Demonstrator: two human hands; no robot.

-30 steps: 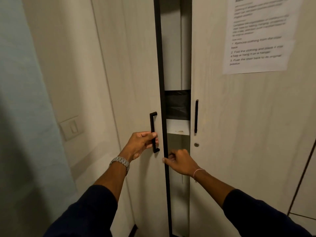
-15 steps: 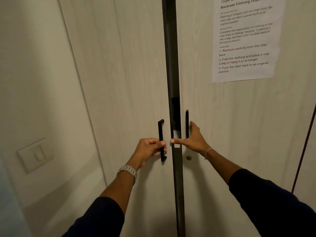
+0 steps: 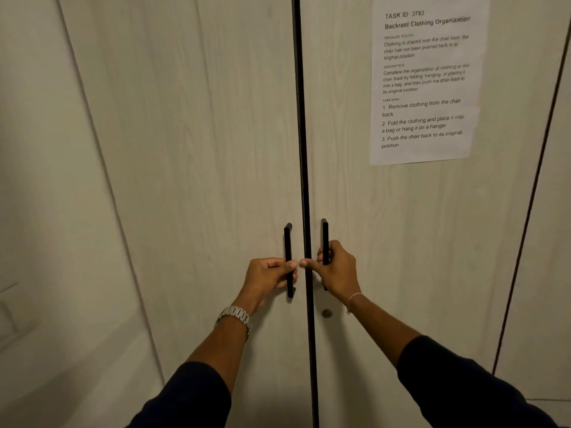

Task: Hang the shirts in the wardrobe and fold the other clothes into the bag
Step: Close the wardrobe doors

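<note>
The wardrobe [image 3: 216, 149] fills nearly the whole view, a tall unit of pale wood-grain panels whose two doors stand shut or all but shut, with only a thin dark seam running top to bottom between them. Rigid flat panels on hinges like these will likely swing as one stiff piece and carry some weight, so they are best moved from the handles close to the seam, pulled straight and evenly, not pried at the edges. The left door [image 3: 191, 196] and the right door [image 3: 401, 227] each carry a slim black vertical bar handle set just beside the seam. A printed task sheet [image 3: 426, 81] is stuck high on the right door. The left hand [image 3: 265, 278] holds the left handle [image 3: 289, 242], its grip wrapped round the lower half of the bar with the thumb pointing toward the seam; a metal wristwatch [image 3: 235, 315] sits on that wrist. The right hand [image 3: 335, 273] grips the right handle [image 3: 325, 233] in the same way, and a thin bracelet [image 3: 353, 299] circles that wrist. A small round keyhole [image 3: 327, 313] lies just below the right handle. No shirts, other clothes or bag are in view. To the left a plain wall [image 3: 46, 211] recedes, with what may be a switch plate at the edge, too blurred to tell.
</note>
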